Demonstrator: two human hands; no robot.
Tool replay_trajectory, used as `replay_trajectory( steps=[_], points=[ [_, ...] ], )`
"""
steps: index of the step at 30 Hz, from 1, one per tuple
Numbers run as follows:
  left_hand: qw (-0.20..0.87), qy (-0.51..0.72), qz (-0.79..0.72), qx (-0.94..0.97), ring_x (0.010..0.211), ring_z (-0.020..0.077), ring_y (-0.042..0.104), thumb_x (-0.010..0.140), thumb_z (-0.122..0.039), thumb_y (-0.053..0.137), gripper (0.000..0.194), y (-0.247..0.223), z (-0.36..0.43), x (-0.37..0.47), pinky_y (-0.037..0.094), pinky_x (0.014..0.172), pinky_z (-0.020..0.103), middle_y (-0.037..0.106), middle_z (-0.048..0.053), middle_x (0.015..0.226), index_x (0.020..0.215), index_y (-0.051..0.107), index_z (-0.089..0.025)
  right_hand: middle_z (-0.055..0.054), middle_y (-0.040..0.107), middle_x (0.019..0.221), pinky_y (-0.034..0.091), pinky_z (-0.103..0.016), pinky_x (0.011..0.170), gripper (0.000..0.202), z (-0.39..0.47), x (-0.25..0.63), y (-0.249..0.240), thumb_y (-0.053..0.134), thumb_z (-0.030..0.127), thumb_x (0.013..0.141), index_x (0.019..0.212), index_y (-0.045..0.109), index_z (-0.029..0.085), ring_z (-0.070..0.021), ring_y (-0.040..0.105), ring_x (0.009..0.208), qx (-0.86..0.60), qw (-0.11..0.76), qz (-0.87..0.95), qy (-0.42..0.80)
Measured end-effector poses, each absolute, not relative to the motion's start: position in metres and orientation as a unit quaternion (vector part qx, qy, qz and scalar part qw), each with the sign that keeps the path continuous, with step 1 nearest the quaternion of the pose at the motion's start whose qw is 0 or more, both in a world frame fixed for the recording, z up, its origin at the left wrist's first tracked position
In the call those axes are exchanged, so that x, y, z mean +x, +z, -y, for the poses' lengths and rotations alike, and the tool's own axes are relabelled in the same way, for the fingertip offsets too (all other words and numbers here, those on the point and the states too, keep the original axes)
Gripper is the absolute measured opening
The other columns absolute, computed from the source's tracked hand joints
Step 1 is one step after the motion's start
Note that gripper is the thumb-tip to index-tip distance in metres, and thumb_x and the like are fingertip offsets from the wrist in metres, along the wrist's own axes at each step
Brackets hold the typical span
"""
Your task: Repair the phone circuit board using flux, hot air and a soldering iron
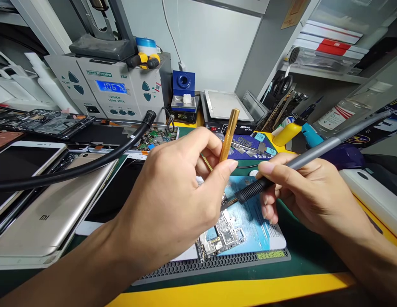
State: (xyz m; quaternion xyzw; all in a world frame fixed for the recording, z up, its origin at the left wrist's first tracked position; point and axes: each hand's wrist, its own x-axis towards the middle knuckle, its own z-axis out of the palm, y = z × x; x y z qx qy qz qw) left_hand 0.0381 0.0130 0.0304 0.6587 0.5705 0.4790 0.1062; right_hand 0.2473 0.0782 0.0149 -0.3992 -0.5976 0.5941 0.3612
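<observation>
My left hand (182,187) is closed around a slim brass tool with a knurled handle (230,134), which points up out of my fingers. Its working end is hidden behind the hand, so I cannot tell its kind. In my right hand (300,187) is a soldering iron (310,155) with a black ribbed grip, its tip slanting down to the left over a phone circuit board (222,234). The board lies on a light blue work pad (252,226), partly covered by my left hand. Whether the tip touches the board I cannot tell.
A hot air station (105,87) stands at the back left, its black hose (105,164) crossing several phones (47,213). Behind my hands are a soldering iron stand (184,89) and a heating plate (227,106). A yellow bottle (286,132) stands right.
</observation>
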Motion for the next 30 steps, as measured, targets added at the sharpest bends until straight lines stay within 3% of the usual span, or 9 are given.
replay_trajectory(
  steps=[12,30],
  points=[
    [0.127,0.498,-0.573,0.638,0.066,0.0087,0.070,0.089,-0.025,0.072,0.010,0.0360,-0.0126,0.0356,0.049,0.047,0.017,0.073,-0.007,0.075,0.083,0.064,-0.023,0.001,0.062,0.045,0.052,-0.026,0.029,0.026,-0.0787,0.2429,0.0215,0.088,0.034,0.078,0.066,0.071,0.018,-0.0193,0.061,0.033,-0.415,0.397,0.558,0.599],
    [0.114,0.497,-0.588,0.628,0.072,0.0078,0.073,0.089,-0.028,0.073,0.011,0.0381,-0.0129,0.0338,0.050,0.048,0.018,0.074,-0.010,0.078,0.084,0.063,-0.025,0.000,0.068,0.050,0.055,-0.026,0.034,0.022,-0.0764,0.2440,0.0205,0.084,0.034,0.085,0.072,0.072,0.020,-0.0208,0.067,0.037,-0.403,0.393,0.599,0.569]
  ],
)
